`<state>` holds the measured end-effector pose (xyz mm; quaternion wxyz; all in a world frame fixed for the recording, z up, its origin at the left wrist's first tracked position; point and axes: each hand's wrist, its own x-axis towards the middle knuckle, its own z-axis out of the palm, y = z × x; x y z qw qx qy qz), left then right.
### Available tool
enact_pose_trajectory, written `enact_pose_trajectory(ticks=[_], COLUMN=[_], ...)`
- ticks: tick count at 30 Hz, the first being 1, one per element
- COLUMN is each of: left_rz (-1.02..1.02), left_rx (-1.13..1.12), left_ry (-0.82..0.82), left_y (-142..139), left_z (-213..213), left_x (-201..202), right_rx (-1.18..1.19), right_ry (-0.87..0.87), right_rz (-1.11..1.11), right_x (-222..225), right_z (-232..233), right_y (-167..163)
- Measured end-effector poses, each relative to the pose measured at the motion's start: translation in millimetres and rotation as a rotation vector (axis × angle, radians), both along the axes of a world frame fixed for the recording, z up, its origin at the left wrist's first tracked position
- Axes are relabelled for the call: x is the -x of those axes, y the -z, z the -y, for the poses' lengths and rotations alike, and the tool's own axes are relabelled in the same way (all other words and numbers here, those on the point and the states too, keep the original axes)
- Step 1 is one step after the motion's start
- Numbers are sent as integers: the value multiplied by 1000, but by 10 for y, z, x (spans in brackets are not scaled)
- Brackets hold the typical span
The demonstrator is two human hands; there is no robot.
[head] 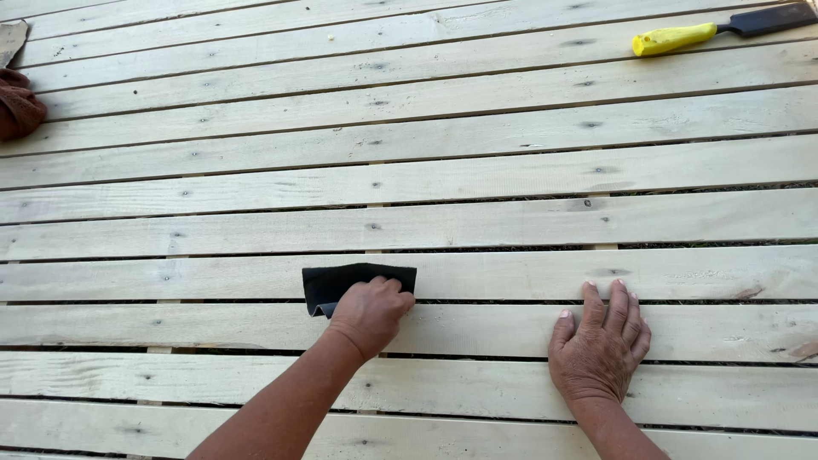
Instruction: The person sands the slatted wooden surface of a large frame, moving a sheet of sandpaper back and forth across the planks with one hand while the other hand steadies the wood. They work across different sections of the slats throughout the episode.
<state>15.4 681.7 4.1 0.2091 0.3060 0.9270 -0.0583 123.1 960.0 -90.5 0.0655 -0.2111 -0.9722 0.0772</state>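
Observation:
A dark sheet of sandpaper (341, 281) lies on a pale wooden slat (213, 277), and my left hand (368, 315) presses down on it, fingers curled over its near right part. My right hand (601, 341) rests flat on the neighbouring slat (477, 328) to the right, fingers spread and holding nothing. Both forearms come in from the bottom edge.
The surface is a run of parallel pale wooden slats with narrow gaps. A tool with a yellow handle and dark blade (720, 30) lies at the top right. A reddish-brown cloth (17, 106) sits at the far left edge.

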Motion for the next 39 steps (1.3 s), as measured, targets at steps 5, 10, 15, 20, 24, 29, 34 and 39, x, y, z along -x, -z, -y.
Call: enact_pose_trajectory(ticks=[5, 10, 15, 20, 24, 29, 34, 39], left_rz=[-106, -36, 89, 54, 136, 186, 161, 160], left_rx=[-77, -103, -106, -203, -17, 23, 24, 68], left_ry=[-140, -150, -24, -145, -40, 49, 9, 90], left_y=[162, 3, -71, -9, 6, -39, -60, 114], left_z=[233, -181, -1057, -594, -516, -1005, -611, -715], left_x=[-95, -30, -38, 163, 221, 111, 227, 113], right_rx=[4, -5, 14, 36, 10, 6, 16, 6], right_ry=[9, -2, -5, 1, 8, 12, 8, 11], right_rz=[-6, -20, -47, -33, -20, 10, 0, 4], right_x=[3, -1, 0, -18, -5, -1, 2, -3], right_z=[20, 23, 8, 26, 44, 37, 34, 48], right_y=[-1, 12, 8, -3, 1, -8, -14, 0])
